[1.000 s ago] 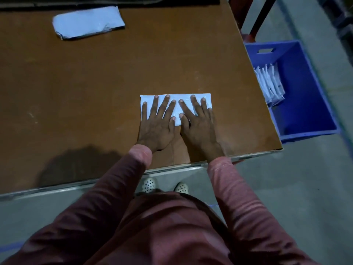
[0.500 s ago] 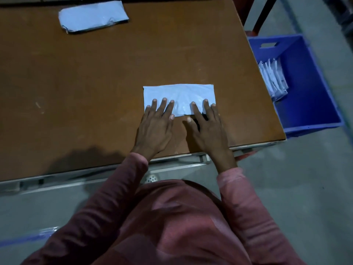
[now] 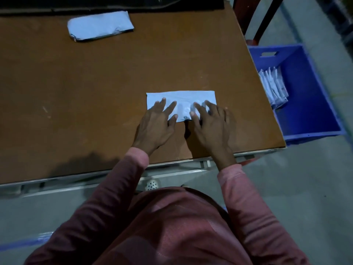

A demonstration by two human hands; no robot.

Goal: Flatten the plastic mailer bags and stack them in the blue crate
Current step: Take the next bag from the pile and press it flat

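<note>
Left hand and right hand press the mailer bag, fingers straight. Well right of the fingers, the blue crate holds a row of white mailers.

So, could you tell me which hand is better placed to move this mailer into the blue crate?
Probably the right hand: it rests on the right half of the mailer, nearest the blue crate, right of the table. The left hand would have to cross over.

Dim and bluish throughout, low in contrast, grainy. Darkens into a soft shadow on the table at near left (light from ahead, seemingly). Bends and smears toward the edges.
</note>
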